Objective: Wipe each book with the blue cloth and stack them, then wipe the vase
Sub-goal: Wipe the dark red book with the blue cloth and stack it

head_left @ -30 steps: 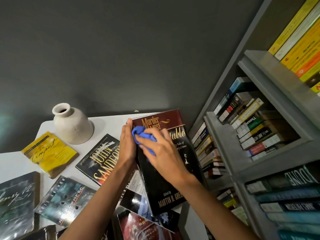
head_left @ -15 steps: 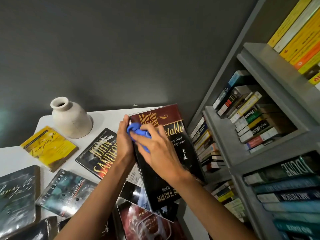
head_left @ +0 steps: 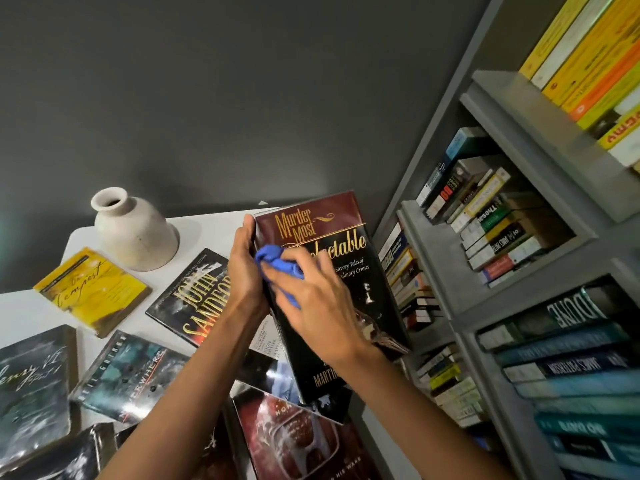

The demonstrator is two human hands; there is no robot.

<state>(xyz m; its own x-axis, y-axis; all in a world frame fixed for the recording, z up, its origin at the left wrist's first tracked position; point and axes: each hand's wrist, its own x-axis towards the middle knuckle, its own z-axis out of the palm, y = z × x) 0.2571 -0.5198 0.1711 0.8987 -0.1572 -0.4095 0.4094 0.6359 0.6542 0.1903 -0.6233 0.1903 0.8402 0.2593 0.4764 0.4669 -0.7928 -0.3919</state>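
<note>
- The left hand (head_left: 247, 271), at frame centre, grips the left edge of the book (head_left: 341, 249), its fingers curled round that edge.
- The book has a dark cover with a maroon top band. It is tilted up off the table (head_left: 211, 225), and its lower end hangs over other books.
- The right hand (head_left: 318, 306) holds the bunched blue cloth (head_left: 273, 263), fingers curled over it, and presses it on the cover's upper left, just under the title.
- The cloth touches both the cover and the left hand.
- The vase (head_left: 135, 230) stands upright at the table's far left corner, well apart from both hands.
- Lying flat on the table, left of the arms, are a yellow book (head_left: 91, 289), a Sandford book (head_left: 197, 296) and a Neverwhere book (head_left: 128, 379).
- A red book (head_left: 298, 441) lies at the bottom centre, partly under the held one.
- A grey shelf (head_left: 512, 299) full of books fills the right side.
</note>
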